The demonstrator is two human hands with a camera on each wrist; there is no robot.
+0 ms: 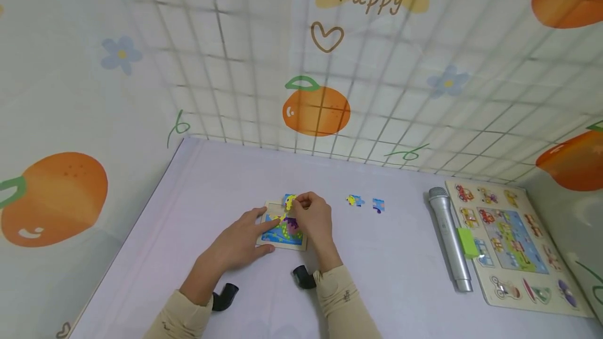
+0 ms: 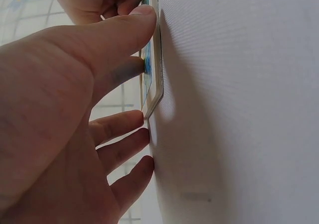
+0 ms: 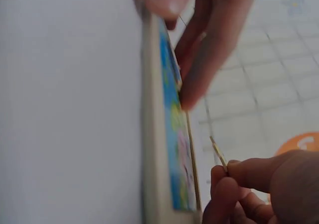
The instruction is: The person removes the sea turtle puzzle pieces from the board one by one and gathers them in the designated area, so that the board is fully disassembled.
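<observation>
A small wooden jigsaw tray [image 1: 277,207] lies on the table, most of its blue, yellow and purple picture filled in. My left hand [image 1: 237,237] steadies it from the left, index finger laid over the picture and thumb [image 2: 144,16] at the near edge. The other left fingers extend by the tray's corner and the tabletop. Above the tray's far side, my right hand [image 1: 315,218] pinches a blue and yellow puzzle piece [image 1: 289,202] between thumb and fingers. Seen edge-on in the right wrist view, that thin piece [image 3: 218,151] is tilted and apart from the tray.
Two loose puzzle pieces, one blue and yellow [image 1: 355,201] and one mostly blue [image 1: 378,205], lie right of the tray. Farther right are a silver microphone [image 1: 449,239], a bright green block [image 1: 467,243] and a large picture board [image 1: 518,245]. A printed curtain [image 1: 315,111] hangs behind the table.
</observation>
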